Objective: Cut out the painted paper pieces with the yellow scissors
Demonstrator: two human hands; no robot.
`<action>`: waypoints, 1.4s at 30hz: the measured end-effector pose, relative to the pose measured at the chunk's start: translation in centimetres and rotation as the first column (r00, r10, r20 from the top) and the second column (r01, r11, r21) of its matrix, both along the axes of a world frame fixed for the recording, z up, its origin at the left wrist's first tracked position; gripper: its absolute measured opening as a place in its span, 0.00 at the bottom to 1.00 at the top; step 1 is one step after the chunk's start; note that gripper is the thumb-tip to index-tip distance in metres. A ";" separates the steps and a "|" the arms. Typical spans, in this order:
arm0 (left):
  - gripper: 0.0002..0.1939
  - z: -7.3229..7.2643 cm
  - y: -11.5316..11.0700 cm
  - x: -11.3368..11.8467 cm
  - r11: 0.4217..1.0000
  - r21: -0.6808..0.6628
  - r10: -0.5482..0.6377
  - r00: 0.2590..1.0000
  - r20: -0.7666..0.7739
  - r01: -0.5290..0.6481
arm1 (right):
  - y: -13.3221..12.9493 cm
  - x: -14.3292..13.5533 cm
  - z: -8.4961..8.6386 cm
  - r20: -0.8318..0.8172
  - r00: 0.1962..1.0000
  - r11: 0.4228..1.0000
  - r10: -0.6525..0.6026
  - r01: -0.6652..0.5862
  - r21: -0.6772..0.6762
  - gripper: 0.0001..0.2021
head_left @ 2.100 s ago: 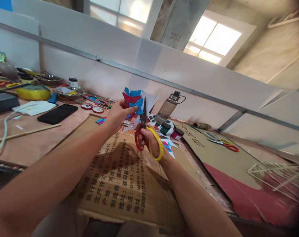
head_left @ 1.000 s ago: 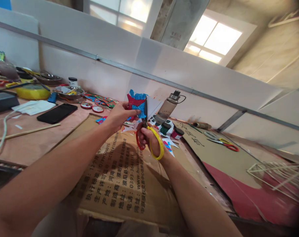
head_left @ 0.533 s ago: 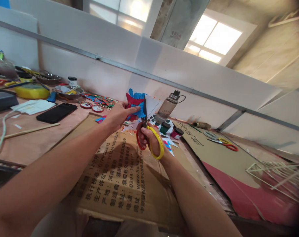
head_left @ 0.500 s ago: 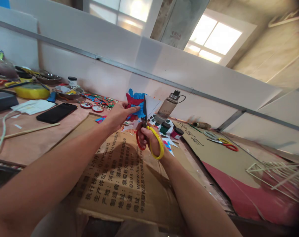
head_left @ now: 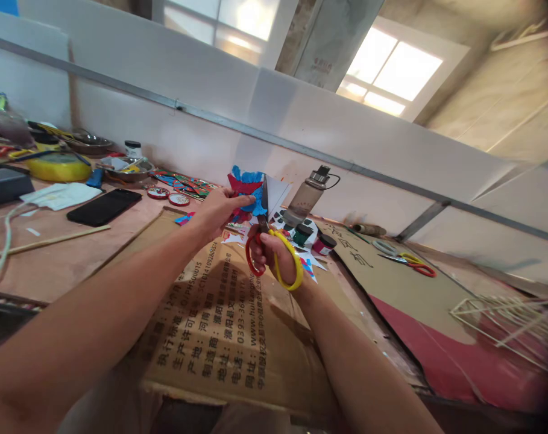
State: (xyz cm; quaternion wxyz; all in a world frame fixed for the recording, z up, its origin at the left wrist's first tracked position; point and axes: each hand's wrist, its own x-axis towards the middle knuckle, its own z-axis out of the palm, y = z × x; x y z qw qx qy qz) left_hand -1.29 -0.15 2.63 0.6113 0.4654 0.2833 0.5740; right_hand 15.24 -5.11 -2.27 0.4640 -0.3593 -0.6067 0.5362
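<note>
My left hand [head_left: 223, 210] pinches a piece of painted paper [head_left: 249, 176], blue and red, with a white part reaching out to the right. In my right hand [head_left: 269, 247] is a pair of scissors [head_left: 286, 282] with one red and one yellow handle loop. Their dark blades point up and lie against the right edge of the blue paint. Whether the blades are fully closed, I cannot make out. Below both hands lies a flattened cardboard sheet [head_left: 210, 343] with printed Chinese text. Painted paper scraps [head_left: 307, 265] rest near my right wrist.
A water bottle [head_left: 306, 196] stands behind my right hand, beside a green paint jar [head_left: 302, 234] and a magenta one [head_left: 323, 244]. A phone [head_left: 104, 207] lies to the left. At right are other scissors [head_left: 412, 263] and a thin stick frame [head_left: 504, 319].
The scissors' handle loops have spread slightly further apart. The paper has tilted and shifted a little to the left and down in my left hand.
</note>
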 end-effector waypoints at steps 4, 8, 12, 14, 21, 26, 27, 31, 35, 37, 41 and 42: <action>0.09 0.0 0.1 0.0 1.000 -0.002 -0.014 1.000 -0.002 0.014 | -0.1 0.0 0.1 -0.015 1.000 1.000 0.011 -0.011 -0.005 0.17; 0.11 0.0 0.1 -0.1 1.000 -0.003 -0.028 1.000 0.012 0.028 | -0.2 -0.1 0.2 -0.028 1.000 1.000 -0.001 0.001 -0.026 0.17; 0.16 0.1 -0.1 -0.1 0.999 0.005 -0.044 0.998 0.036 0.044 | -0.3 -0.1 0.2 -0.037 0.999 0.999 -0.026 0.025 -0.042 0.18; 0.17 0.2 -0.2 -0.1 0.999 0.006 -0.051 0.998 0.040 0.050 | -0.2 0.0 0.2 -0.041 0.999 0.999 -0.024 0.022 -0.045 0.18; 0.19 0.3 -0.3 -0.1 1.000 0.008 -0.026 0.999 0.029 0.026 | -0.1 0.2 0.0 -0.043 0.999 0.999 -0.003 0.002 -0.032 0.15; 0.21 0.1 -0.1 -0.2 0.999 0.014 -0.033 0.999 0.033 0.032 | 0.0 0.3 -0.2 -0.055 0.998 0.999 0.033 -0.035 -0.021 0.15; 0.21 0.1 -0.1 -0.2 0.999 0.015 -0.035 0.999 0.030 0.034 | 0.1 0.4 -0.3 -0.054 0.998 0.999 0.038 -0.039 -0.020 0.16; 0.19 0.2 -0.2 -0.2 0.999 0.016 -0.034 0.999 0.013 0.034 | 0.2 0.6 -0.6 -0.039 0.999 0.999 0.013 -0.014 -0.030 0.15; 0.16 0.1 -0.2 -0.2 0.999 0.012 -0.033 0.999 0.007 0.033 | 0.5 1.0 -0.9 -0.050 0.999 0.998 -0.007 0.004 -0.069 0.15; 0.14 0.1 -0.1 -0.3 0.999 0.008 -0.034 0.999 0.008 0.034 | 0.6 1.0 -1.1 -0.054 0.998 0.997 -0.016 0.012 -0.074 0.15; 0.12 0.1 -0.1 -0.2 1.000 0.005 -0.030 0.999 0.024 0.030 | 0.7 1.1 -1.3 -0.053 0.998 0.999 -0.023 0.020 -0.041 0.15; 0.12 0.0 -0.1 -0.2 1.000 0.004 -0.030 0.999 0.030 0.030 | 0.7 1.1 -1.4 -0.055 0.998 0.999 -0.022 0.020 -0.030 0.16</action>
